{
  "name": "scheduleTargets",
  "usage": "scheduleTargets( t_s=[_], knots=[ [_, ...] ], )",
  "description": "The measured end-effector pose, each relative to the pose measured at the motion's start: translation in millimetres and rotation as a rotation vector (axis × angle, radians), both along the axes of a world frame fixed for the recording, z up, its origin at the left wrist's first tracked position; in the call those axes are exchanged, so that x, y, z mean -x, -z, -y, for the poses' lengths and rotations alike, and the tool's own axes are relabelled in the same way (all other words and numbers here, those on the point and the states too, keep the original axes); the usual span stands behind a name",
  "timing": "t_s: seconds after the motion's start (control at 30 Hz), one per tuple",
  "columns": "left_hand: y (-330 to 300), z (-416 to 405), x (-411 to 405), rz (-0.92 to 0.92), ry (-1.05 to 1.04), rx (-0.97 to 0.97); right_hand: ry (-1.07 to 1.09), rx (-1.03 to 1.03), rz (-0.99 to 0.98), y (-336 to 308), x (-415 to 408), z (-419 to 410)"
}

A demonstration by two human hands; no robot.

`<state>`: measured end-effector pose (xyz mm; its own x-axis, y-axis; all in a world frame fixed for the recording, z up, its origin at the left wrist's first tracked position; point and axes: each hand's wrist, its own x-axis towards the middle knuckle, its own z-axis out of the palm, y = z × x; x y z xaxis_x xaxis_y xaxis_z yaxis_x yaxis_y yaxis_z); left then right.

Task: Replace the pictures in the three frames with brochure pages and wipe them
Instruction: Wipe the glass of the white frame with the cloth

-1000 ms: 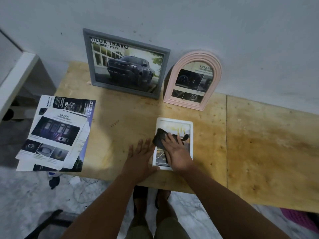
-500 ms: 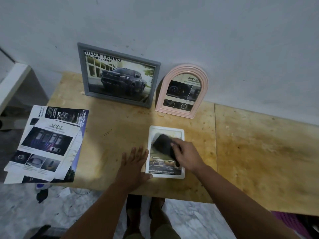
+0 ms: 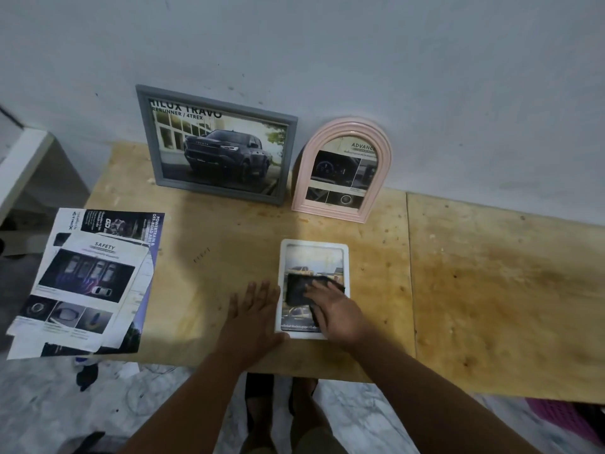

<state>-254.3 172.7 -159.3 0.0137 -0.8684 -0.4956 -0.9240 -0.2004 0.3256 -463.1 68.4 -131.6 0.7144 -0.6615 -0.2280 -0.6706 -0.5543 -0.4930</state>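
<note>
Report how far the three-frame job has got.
Done: the grey rectangular frame and pink arched frame stand against the wall holding brochure pages. In hand: the right hand presses a dark cloth on the flat white frame; the left hand steadies it. Left: finishing that wipe; the others' wiping can't be judged.

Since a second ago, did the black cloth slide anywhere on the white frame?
Yes. The black cloth slid down the white frame, from its top toward its middle.
</note>
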Motion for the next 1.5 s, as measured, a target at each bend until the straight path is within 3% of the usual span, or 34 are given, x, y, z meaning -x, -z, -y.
scheduleTargets(
  t_s=[0.1, 0.2, 0.27, 0.33, 0.4, 0.47, 0.53, 0.73, 0.83, 1.0, 1.13, 1.23, 1.33, 1.37, 1.5],
  knots=[
    [-5.8, -0.2, 0.4, -0.008, 0.008, -0.007, -0.001, -0.171, -0.026, -15.5, 5.6, -14.1],
    [-9.1, -0.7, -0.1, -0.011, 0.013, -0.001, 0.228, -0.402, 0.048, -38.8, -2.7, 8.8],
    [-10.4, -0.1, -0.8, -0.011, 0.017, 0.006, 0.368, -0.449, 0.143, -50.0, -4.4, 32.7],
    [-8.3, 0.6, -0.7, 0.003, 0.023, 0.005, 0.441, -0.367, 0.24, -52.7, -3.9, 54.9],
    [-4.2, 0.8, -0.2, 0.005, 0.017, 0.0, 0.38, -0.126, 0.214, -46.7, -4.3, 71.8],
    [-1.1, 0.8, -0.1, 0.003, 0.009, -0.002, 0.258, 0.109, 0.024, -36.5, -6.9, 79.7],
    [-0.2, 0.6, -0.2, -0.008, 0.006, 0.005, 0.163, 0.215, -0.165, -22.9, -11.0, 75.4],
    [0.2, 0.9, -0.7, -0.013, -0.001, -0.007, 0.18, 0.202, -0.095, -6.3, 3.0, 10.1],
    [0.7, -0.3, -1.3, -0.039, -0.018, -0.011, 0.069, 0.023, -0.086, -13.4, 12.1, -24.5],
    [1.1, -1.7, -2.4, -0.052, -0.02, 0.007, 0.328, -0.279, 0.096, -35.7, 12.6, -2.2],
    [1.9, -1.4, -3.3, -0.056, -0.015, 0.015, 0.482, 0.03, 0.195, -44.4, 11.4, 41.7],
    [1.1, -0.2, -1.9, -0.04, -0.018, 0.002, 0.38, 0.225, 0.138, -25.5, 3.3, 64.7],
    [-1.7, 1.6, -0.3, -0.026, -0.008, -0.008, 0.185, 0.248, -0.2, 12.1, -5.8, 56.6],
    [-2.5, 2.0, -0.1, -0.022, -0.005, -0.013, 0.169, 0.265, -0.233, 23.1, -9.9, 48.5],
    [5.4, -0.5, -1.3, 0.01, 0.018, 0.041, 0.143, 0.276, -0.113, 35.9, -27.3, 14.6]
  ],
)
